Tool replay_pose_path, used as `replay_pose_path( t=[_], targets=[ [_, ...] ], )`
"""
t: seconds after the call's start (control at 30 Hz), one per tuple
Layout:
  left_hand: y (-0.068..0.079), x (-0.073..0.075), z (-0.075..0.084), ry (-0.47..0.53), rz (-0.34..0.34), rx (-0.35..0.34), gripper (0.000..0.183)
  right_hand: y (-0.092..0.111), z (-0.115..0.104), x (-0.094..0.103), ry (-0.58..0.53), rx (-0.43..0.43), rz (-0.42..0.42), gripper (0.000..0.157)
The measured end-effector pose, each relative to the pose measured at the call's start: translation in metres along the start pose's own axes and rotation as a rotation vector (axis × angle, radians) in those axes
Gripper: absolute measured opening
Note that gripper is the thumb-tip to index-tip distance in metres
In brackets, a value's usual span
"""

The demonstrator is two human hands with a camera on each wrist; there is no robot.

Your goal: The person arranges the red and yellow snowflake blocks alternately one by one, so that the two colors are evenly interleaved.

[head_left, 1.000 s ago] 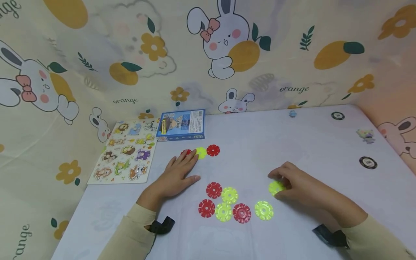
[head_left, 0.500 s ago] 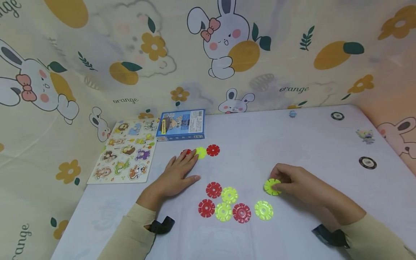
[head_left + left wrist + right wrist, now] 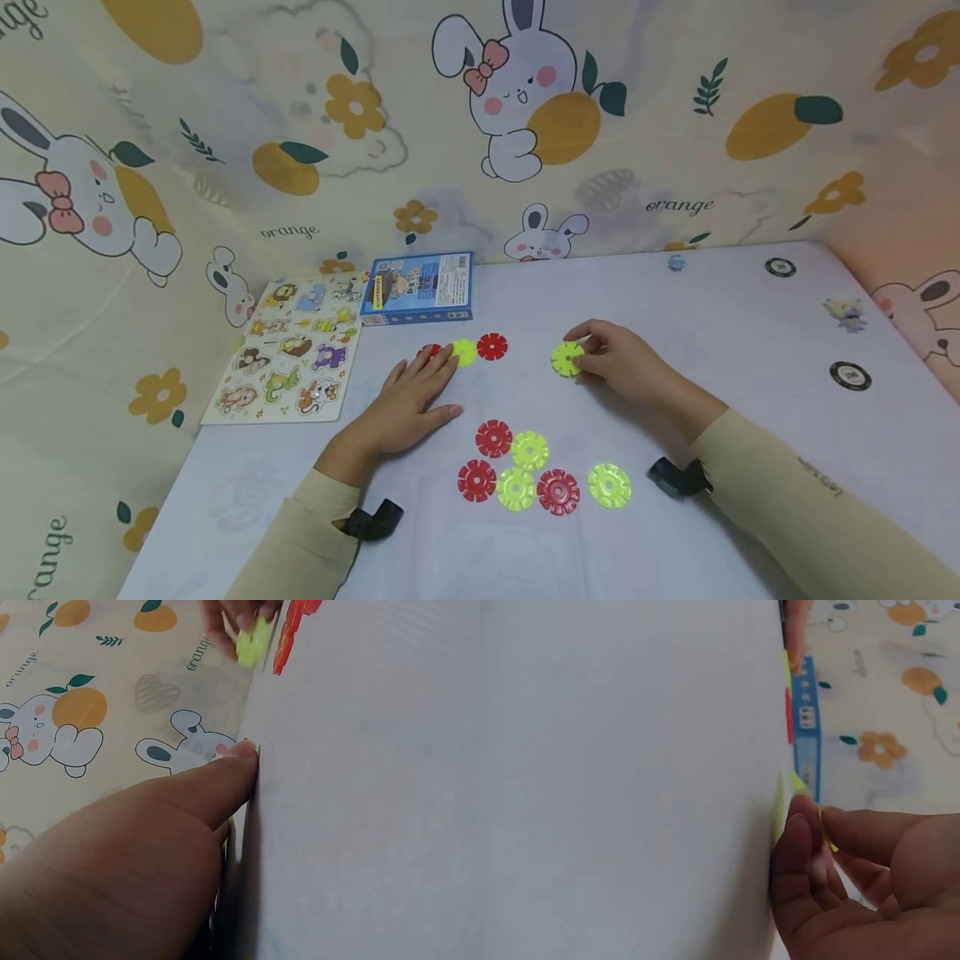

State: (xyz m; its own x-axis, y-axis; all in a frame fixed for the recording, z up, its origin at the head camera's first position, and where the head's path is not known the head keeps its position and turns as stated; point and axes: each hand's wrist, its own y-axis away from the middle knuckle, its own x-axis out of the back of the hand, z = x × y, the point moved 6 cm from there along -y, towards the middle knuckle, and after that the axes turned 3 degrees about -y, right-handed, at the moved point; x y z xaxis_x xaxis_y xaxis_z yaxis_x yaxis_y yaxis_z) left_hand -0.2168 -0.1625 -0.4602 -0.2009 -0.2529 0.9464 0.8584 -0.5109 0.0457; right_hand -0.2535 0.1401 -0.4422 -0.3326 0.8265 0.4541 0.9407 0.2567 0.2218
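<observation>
My right hand (image 3: pixel 618 360) pinches a yellow-green notched plastic disc (image 3: pixel 566 359) between thumb and fingers, close over the table and right of the far row. That row has a red disc (image 3: pixel 492 347), a yellow-green disc (image 3: pixel 465 353) and another red disc (image 3: pixel 429 352) partly covered by fingers. My left hand (image 3: pixel 408 408) lies flat with spread fingers, its fingertips on the two left discs of the row. In the right wrist view the pinched disc (image 3: pixel 798 781) shows edge-on by the fingertips. The left wrist view shows my left thumb (image 3: pixel 241 750) along the tabletop.
Nearer me lie more discs: red ones (image 3: pixel 558 492) and yellow-green ones (image 3: pixel 609 486). An animal puzzle board (image 3: pixel 288 354) and a blue box (image 3: pixel 417 287) stand back left. Black round chips (image 3: pixel 851 376) and small figurines (image 3: pixel 845 315) lie at the right.
My right hand has picked up the yellow-green disc and carried it left and away from me, toward the far row. My left hand stays in place.
</observation>
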Motion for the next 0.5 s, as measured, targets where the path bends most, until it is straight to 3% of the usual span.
replay_pose_path(
  t=[0.3,0.4,0.5],
  targets=[
    [0.0,0.0,0.0,-0.001,0.002,-0.007,0.078,-0.026,-0.02,-0.018,0.001,0.006,0.003,0.042],
    [0.0,0.0,0.0,-0.005,0.006,-0.009,0.077,-0.024,-0.026,-0.02,0.105,0.029,0.006,0.044],
    [0.001,0.0,-0.001,-0.008,0.002,-0.006,0.077,-0.02,-0.032,-0.021,0.295,0.113,0.009,0.044]
  ],
)
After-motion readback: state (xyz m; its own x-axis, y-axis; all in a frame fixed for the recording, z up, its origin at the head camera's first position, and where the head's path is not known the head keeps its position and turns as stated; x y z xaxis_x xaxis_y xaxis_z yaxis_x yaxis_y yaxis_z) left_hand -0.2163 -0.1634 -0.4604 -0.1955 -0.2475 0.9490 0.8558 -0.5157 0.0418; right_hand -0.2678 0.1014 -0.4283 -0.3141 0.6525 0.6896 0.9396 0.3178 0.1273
